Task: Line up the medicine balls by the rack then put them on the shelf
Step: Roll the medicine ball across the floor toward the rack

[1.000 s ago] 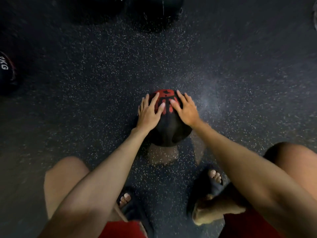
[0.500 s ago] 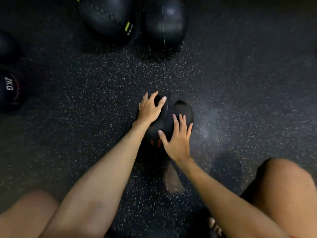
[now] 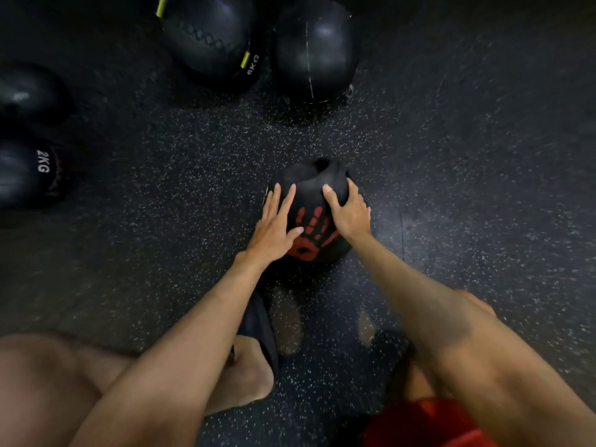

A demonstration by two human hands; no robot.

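A small black medicine ball [image 3: 311,191] with a red handprint and a dented top lies on the speckled floor at the centre. My left hand [image 3: 274,224] rests flat on its left side, fingers straight. My right hand [image 3: 350,211] lies on its right side, thumb across the top and fingers wrapped down over the far side. Ahead sit a black ball with yellow tabs marked 6KG [image 3: 209,37] and a plain black ball [image 3: 316,50] side by side. At the left edge are a black 2KG ball [image 3: 30,172] and another dark ball [image 3: 29,95] behind it.
The dark rubber floor [image 3: 467,156] spreads open to the right of the ball. My bare knees and feet in dark sandals [image 3: 261,330] are close behind it. No rack or shelf shows in view.
The ball has rolled forward: the red handprint, on top a second ago, then hidden, now faces me. Both hands shifted over it, and the balls ahead came closer into view.
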